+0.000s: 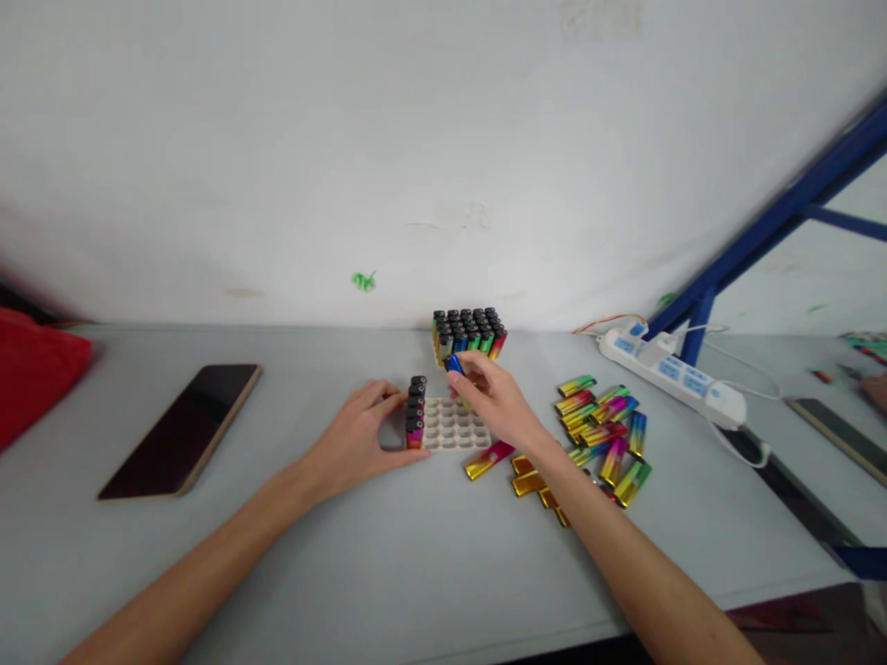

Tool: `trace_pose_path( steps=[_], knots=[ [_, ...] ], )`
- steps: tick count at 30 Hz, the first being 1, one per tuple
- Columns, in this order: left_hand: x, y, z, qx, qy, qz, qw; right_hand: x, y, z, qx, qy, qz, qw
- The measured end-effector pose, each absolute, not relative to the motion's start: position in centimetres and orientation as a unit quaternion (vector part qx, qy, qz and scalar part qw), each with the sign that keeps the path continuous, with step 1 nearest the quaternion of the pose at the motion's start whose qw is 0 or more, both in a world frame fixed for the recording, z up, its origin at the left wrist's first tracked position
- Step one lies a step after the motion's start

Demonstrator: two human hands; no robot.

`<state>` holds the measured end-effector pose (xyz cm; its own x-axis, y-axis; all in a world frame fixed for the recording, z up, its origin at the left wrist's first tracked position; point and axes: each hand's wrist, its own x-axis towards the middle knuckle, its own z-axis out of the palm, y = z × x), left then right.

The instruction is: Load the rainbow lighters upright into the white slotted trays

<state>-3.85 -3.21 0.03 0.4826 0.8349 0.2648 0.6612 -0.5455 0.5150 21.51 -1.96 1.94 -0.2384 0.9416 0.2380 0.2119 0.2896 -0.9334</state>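
Observation:
A white tray (450,429) with round holes lies on the grey table; one row of upright lighters (416,411) stands along its left side. My left hand (360,439) rests against the tray's left edge, fingers curled around it. My right hand (492,397) hovers over the tray's far side, pinching a blue lighter (454,363). Behind it stands a full tray of lighters (469,334) with black tops. A pile of loose shiny coloured lighters (602,429) lies to the right of my right forearm.
A dark phone (184,428) lies at the left, a red object (31,379) at the far left. A white power strip (669,374) and cables sit at the right near a blue frame leg (697,323). Another person's hand (874,390) shows at the right edge.

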Motion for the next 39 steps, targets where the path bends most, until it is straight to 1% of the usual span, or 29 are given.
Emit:
trace_pose_path(
  steps=[3, 7, 14, 17, 19, 21, 23, 24, 26, 28, 31, 36, 39],
  knots=[
    [-3.9, -3.3, 0.0, 0.843, 0.447, 0.248, 0.165, 21.3, -2.1, 1.8, -0.425, -0.675, 0.399, 0.453],
    [-3.8, -3.3, -0.2, 0.844, 0.448, 0.247, 0.163, 20.8, -2.3, 1.5, -0.427, -0.699, 0.367, 0.442],
    [-3.8, -3.0, -0.3, 0.845, 0.445, 0.247, 0.165, 20.3, -1.5, 0.8, -0.371, -0.799, 0.305, 0.362],
    [-4.0, -2.8, -0.6, 0.847, 0.445, 0.246, 0.155, 20.2, -1.3, 1.6, -0.380, -0.837, 0.235, 0.314],
    [-4.1, -2.7, -0.9, 0.848, 0.445, 0.250, 0.143, 20.9, -1.5, 2.6, -0.391, -0.847, 0.198, 0.303],
    [-4.2, -2.6, -1.1, 0.848, 0.445, 0.254, 0.133, 22.8, -1.9, 3.8, -0.410, -0.831, 0.198, 0.321],
    [-4.2, -2.5, -1.1, 0.848, 0.445, 0.256, 0.129, 26.2, -2.5, 4.9, -0.454, -0.791, 0.201, 0.359],
    [-4.2, -2.5, -1.1, 0.848, 0.445, 0.257, 0.129, 28.4, -2.8, 5.2, -0.483, -0.770, 0.186, 0.373],
    [-4.1, -2.4, -1.0, 0.849, 0.444, 0.256, 0.128, 33.2, -3.3, 5.4, -0.545, -0.738, 0.137, 0.374],
    [-4.1, -2.4, -0.9, 0.850, 0.443, 0.255, 0.126, 37.8, -3.4, 5.1, -0.584, -0.730, 0.087, 0.345],
    [-4.0, -2.4, -1.0, 0.850, 0.445, 0.254, 0.124, 42.3, -2.6, 4.0, -0.598, -0.749, 0.054, 0.281],
    [-4.0, -2.7, -0.8, 0.851, 0.447, 0.248, 0.121, 43.8, -0.9, 2.6, -0.546, -0.812, 0.121, 0.167],
    [-3.9, -2.9, -0.6, 0.859, 0.445, 0.228, 0.114, 43.6, -0.2, 2.5, -0.547, -0.812, 0.137, 0.149]
  ],
)
